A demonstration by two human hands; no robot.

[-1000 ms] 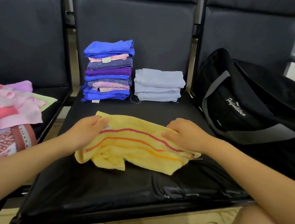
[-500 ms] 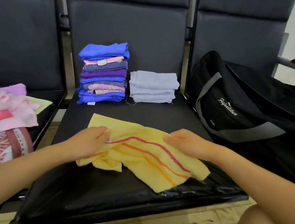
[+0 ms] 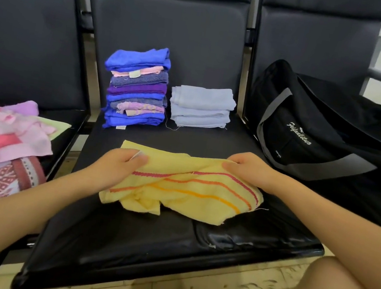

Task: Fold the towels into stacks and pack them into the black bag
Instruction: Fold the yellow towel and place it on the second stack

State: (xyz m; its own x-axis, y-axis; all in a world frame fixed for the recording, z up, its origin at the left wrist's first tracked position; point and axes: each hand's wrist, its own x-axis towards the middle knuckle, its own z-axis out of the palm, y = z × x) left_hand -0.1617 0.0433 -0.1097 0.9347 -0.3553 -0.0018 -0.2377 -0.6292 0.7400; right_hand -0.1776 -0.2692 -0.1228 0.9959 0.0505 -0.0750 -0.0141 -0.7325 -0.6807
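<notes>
While the left hand (image 3: 117, 170) and right hand (image 3: 250, 170) each pinch the rumpled yellow striped cotton towel (image 3: 184, 191) lying just before the tall blue-and-purple folded stack (image 3: 136, 90), bunched lower corners could fold crookedly, toppling stacks later.

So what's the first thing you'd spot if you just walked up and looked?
Probably the bright yellow towel with pink and orange stripes, lying rumpled on the middle seat, pinched by the left hand and the right hand. Behind it stand a tall blue and purple stack and a short pale stack. The black bag sits on the right.
</notes>
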